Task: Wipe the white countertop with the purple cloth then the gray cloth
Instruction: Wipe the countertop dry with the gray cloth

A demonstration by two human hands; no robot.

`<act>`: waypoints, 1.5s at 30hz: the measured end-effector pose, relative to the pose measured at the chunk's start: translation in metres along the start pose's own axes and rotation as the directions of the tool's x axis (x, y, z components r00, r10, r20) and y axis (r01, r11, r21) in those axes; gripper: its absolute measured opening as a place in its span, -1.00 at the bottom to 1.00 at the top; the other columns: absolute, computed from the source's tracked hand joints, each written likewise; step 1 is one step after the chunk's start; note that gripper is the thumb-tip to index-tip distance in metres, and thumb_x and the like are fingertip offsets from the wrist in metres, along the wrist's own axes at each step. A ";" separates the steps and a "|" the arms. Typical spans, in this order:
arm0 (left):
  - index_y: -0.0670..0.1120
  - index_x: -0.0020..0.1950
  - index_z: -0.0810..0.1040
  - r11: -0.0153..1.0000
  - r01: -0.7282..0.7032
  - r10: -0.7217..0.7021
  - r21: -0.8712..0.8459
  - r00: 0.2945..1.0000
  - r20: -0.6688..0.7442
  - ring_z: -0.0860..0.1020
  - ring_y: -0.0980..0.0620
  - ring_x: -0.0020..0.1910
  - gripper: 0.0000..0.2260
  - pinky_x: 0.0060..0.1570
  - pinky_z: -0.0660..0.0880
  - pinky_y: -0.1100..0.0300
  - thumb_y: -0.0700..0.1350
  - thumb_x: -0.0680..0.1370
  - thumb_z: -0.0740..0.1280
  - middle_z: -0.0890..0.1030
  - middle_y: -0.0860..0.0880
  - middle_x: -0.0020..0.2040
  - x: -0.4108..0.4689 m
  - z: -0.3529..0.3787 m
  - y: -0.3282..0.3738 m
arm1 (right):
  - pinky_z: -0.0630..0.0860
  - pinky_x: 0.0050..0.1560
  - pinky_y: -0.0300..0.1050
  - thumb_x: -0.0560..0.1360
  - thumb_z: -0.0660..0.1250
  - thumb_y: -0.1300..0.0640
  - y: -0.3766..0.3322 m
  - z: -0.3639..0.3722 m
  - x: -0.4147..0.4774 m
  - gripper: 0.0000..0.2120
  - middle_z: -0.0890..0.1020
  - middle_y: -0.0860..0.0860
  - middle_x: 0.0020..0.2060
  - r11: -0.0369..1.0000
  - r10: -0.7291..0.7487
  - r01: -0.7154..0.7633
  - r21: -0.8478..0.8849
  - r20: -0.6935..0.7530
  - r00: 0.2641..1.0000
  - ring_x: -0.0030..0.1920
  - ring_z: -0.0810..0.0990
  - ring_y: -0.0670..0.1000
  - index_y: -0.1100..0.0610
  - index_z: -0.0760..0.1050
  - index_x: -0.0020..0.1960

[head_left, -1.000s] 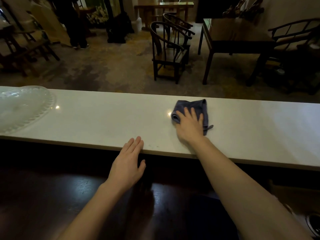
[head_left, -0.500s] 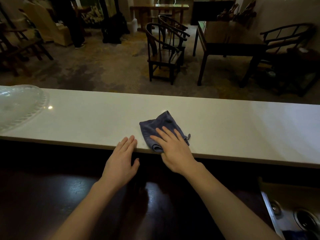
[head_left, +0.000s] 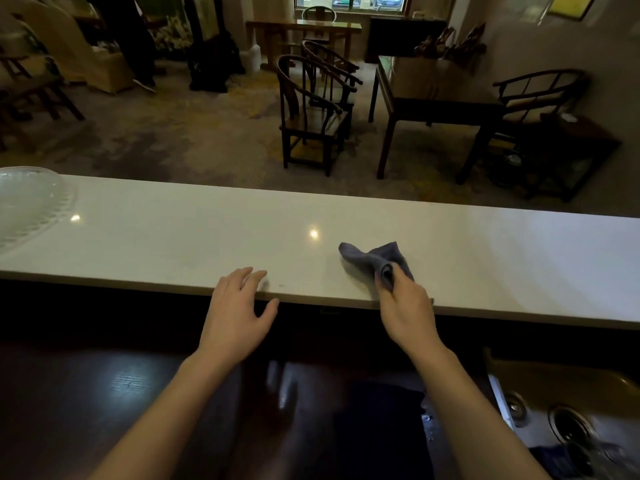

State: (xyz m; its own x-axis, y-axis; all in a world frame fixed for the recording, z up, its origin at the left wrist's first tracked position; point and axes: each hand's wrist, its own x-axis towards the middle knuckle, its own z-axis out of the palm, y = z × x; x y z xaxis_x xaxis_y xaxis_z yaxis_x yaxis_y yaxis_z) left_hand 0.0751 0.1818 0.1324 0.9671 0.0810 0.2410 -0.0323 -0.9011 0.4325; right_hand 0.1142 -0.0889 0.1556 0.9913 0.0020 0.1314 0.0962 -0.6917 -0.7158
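A long white countertop (head_left: 173, 233) runs across the view. On it near the front edge lies a bunched bluish-purple cloth (head_left: 374, 258). My right hand (head_left: 405, 306) pinches the near end of that cloth between thumb and fingers, and part of the cloth is lifted off the surface. My left hand (head_left: 239, 306) rests flat on the counter's front edge to the left, fingers apart, holding nothing. No gray cloth is clearly visible.
A clear glass dish (head_left: 27, 206) sits at the counter's far left. Below the counter is a dark lower surface (head_left: 104, 393) with a sink (head_left: 568, 420) at the lower right. Beyond are wooden chairs (head_left: 311, 109) and a table (head_left: 433, 88).
My right hand slid the cloth from the far side toward the front edge, then went from pressing it flat to pinching and lifting it. The left hand stayed on the edge.
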 end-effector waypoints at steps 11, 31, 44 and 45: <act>0.01 0.43 0.46 0.331 0.327 -0.031 -0.885 0.941 0.336 0.47 0.06 0.39 -0.31 0.34 0.39 0.10 0.38 0.42 0.31 0.52 0.01 0.41 0.020 -0.034 0.073 | 0.64 0.15 -0.02 0.61 0.24 -0.09 -0.061 -0.039 -0.008 -0.72 0.72 0.01 0.17 0.482 0.002 -0.368 0.795 0.419 0.908 0.20 0.68 0.05 -0.04 0.69 0.12; 0.22 0.00 0.56 0.730 0.336 -0.259 -0.595 0.942 0.213 0.63 0.32 -0.08 -0.95 -0.20 0.45 0.51 0.08 0.57 0.32 0.68 0.28 -0.07 -0.102 0.067 -0.013 | 0.61 0.11 -0.12 0.58 0.36 -0.01 0.037 0.082 -0.104 -0.85 0.69 -0.13 0.09 0.824 0.219 -0.446 0.349 0.531 0.819 0.09 0.67 -0.14 -0.14 0.56 0.15; -0.01 0.07 0.49 0.857 0.469 -0.359 -0.213 0.840 0.406 0.54 0.18 -0.29 -0.87 -0.46 0.36 0.45 0.01 0.59 0.32 0.58 0.13 -0.21 -0.144 0.128 -0.056 | 0.63 0.12 -0.01 0.56 0.39 0.11 0.079 0.151 -0.143 -0.78 0.69 0.10 0.08 0.906 0.373 -0.422 -0.030 0.529 0.762 0.10 0.66 0.11 0.14 0.56 0.18; -0.03 0.10 0.50 0.863 0.469 -0.364 -0.187 0.835 0.412 0.54 0.17 -0.28 -0.84 -0.45 0.34 0.44 0.01 0.58 0.33 0.58 0.11 -0.19 -0.144 0.129 -0.056 | 0.63 0.13 0.03 0.56 0.39 0.10 0.079 0.152 -0.143 -0.77 0.69 0.11 0.08 0.906 0.379 -0.421 -0.045 0.530 0.759 0.10 0.66 0.12 0.15 0.57 0.18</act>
State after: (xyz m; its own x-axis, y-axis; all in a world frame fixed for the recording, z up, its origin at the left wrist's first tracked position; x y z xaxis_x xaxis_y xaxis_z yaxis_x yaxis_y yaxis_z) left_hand -0.0300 0.1662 -0.0386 0.9233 0.2204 -0.3146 0.3786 -0.6600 0.6489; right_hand -0.0062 -0.0341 -0.0235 0.8360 0.1222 -0.5350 -0.3343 -0.6597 -0.6731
